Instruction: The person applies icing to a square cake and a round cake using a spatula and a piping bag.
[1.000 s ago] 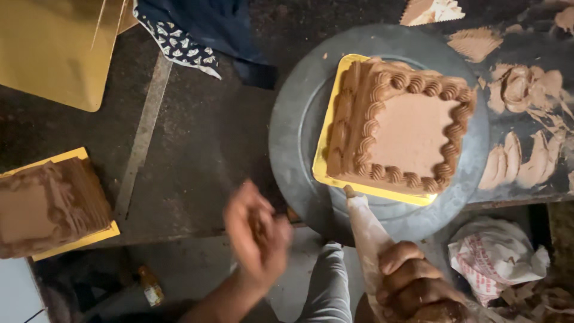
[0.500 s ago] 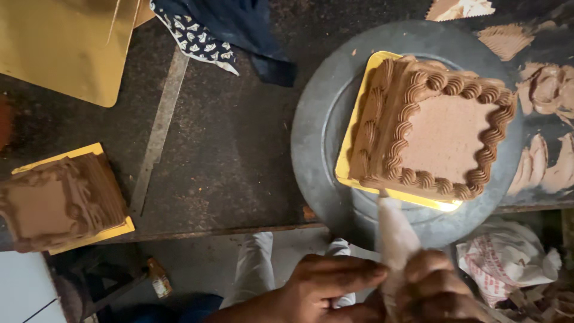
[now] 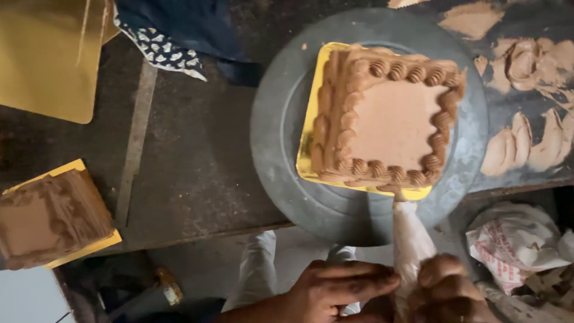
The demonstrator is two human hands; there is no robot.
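A square chocolate cake (image 3: 388, 119) with piped swirls along its edges sits on a gold board (image 3: 311, 143), on a grey round turntable (image 3: 275, 131). A clear piping bag (image 3: 409, 239) of brown cream points its tip at the cake's near edge. My right hand (image 3: 448, 290) grips the bag low down. My left hand (image 3: 341, 287) presses flat fingers against the bag's side.
A second chocolate cake (image 3: 48, 218) on a gold board sits at the left edge of the dark table (image 3: 197, 155). A gold board (image 3: 51, 54) and a dark patterned cloth (image 3: 173, 36) lie at the back. Cream smears (image 3: 526, 66) cover the right side; a crumpled bag (image 3: 514, 239) lies below.
My left hand came from open air at the left over to the piping bag and now rests on it. The view has shifted closer to the turntable cake.
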